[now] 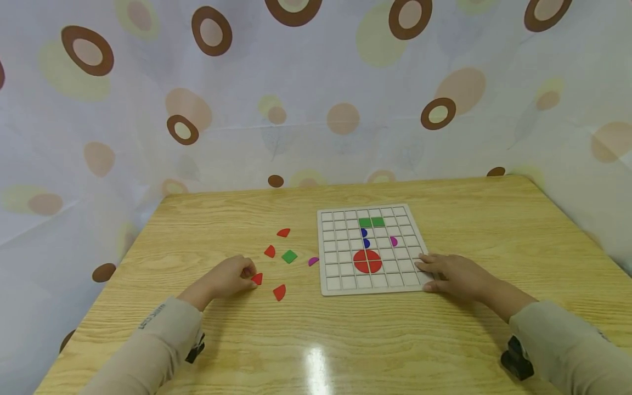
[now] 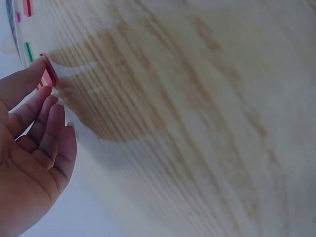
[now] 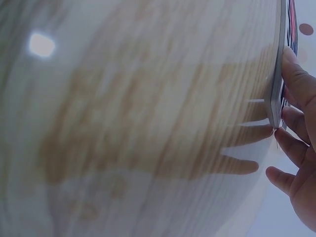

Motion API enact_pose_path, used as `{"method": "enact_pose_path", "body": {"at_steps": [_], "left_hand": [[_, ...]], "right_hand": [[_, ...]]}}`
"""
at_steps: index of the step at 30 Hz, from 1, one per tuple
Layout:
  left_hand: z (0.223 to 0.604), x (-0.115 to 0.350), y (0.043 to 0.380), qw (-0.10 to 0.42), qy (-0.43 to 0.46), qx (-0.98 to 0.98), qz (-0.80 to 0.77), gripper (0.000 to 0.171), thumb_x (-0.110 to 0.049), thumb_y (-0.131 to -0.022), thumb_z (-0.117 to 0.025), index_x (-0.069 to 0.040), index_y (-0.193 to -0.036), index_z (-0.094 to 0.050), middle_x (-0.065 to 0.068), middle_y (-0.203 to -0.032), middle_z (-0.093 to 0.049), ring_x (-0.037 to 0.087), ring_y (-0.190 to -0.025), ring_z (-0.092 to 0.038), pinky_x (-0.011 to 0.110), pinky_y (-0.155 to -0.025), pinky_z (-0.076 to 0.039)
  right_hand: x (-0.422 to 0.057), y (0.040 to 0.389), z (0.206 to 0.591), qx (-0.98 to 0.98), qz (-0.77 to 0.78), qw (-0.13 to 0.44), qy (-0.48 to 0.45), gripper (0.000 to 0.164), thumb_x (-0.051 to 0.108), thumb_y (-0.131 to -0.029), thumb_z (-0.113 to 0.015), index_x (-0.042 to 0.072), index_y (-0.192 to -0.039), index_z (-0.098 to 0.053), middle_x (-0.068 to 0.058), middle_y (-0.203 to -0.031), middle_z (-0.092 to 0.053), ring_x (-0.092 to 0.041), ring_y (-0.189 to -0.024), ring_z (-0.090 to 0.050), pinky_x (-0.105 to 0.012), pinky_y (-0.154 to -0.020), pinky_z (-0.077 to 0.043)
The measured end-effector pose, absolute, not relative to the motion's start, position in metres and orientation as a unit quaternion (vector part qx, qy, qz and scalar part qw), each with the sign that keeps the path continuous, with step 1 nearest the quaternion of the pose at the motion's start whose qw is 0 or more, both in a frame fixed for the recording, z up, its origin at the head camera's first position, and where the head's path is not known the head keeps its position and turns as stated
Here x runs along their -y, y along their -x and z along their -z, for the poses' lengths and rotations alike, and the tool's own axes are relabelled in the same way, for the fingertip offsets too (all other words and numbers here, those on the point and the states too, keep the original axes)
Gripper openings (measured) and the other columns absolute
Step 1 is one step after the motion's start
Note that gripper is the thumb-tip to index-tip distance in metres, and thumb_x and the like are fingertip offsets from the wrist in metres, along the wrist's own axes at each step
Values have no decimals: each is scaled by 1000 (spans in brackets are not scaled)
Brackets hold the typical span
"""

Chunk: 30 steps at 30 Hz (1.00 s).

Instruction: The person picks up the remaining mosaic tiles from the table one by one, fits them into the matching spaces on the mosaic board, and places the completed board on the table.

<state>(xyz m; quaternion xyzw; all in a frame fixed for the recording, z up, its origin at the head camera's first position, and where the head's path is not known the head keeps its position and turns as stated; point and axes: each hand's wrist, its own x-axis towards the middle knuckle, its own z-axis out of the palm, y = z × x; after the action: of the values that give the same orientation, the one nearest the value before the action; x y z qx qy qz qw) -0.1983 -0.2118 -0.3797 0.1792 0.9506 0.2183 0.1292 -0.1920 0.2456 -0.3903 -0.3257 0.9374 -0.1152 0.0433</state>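
Note:
My left hand [image 1: 229, 282] is low over the table, left of the board. Its thumb and index finger pinch a red quarter-circle piece [image 2: 50, 74], while the other fingers curl loosely. Around it lie more red quarter-circle pieces [image 1: 279, 292], a green square piece [image 1: 289, 257] and a purple half-circle piece [image 1: 313, 261]. At the near right corner of the white grid board [image 1: 340, 292], my right hand [image 1: 451, 274] rests with extended fingers on the right edge and the thumb by the corner. On the board sit a red circle [image 1: 362, 267], blue half circles [image 1: 366, 243] and green squares [image 1: 365, 223].
Another purple half circle [image 1: 393, 241] sits toward the board's right side. The wooden table [image 1: 316, 334] ends at a white patterned curtain [image 1: 316, 148] behind and at the sides. Both sleeves reach in from the near edge.

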Motion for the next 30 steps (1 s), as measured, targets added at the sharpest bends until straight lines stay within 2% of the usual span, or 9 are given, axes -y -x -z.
{"method": "enact_pose_path", "body": {"at_steps": [7,16,30], "left_hand": [[381,211,199,128,-168,-952,-222,13,-12,-76,-65,-6,-83,-57,0,-78,-50,13,-72,-47,30,-67,-41],[384,208,201,127,-156,-951,-234,14,-18,-77,-65,-7,-82,-58,-1,-74,-51,12,-67,-45,27,-62,-40],[384,201,201,129,-135,-949,-252,15,-10,-76,-66,-7,-80,-52,0,-75,-50,13,-68,-45,28,-63,-39]], "right_hand": [[-246,192,389,-939,114,52,320,56,36,-79,-58,-1,-119,-50,-19,-124,-44,-38,-112,-38,-50,-87,-31],[-247,193,391,-939,115,48,322,57,39,-78,-57,0,-119,-50,-18,-124,-44,-37,-112,-39,-49,-87,-32],[-245,191,388,-938,109,42,325,56,39,-79,-57,-1,-118,-51,-19,-122,-45,-36,-111,-40,-48,-87,-33]]}}
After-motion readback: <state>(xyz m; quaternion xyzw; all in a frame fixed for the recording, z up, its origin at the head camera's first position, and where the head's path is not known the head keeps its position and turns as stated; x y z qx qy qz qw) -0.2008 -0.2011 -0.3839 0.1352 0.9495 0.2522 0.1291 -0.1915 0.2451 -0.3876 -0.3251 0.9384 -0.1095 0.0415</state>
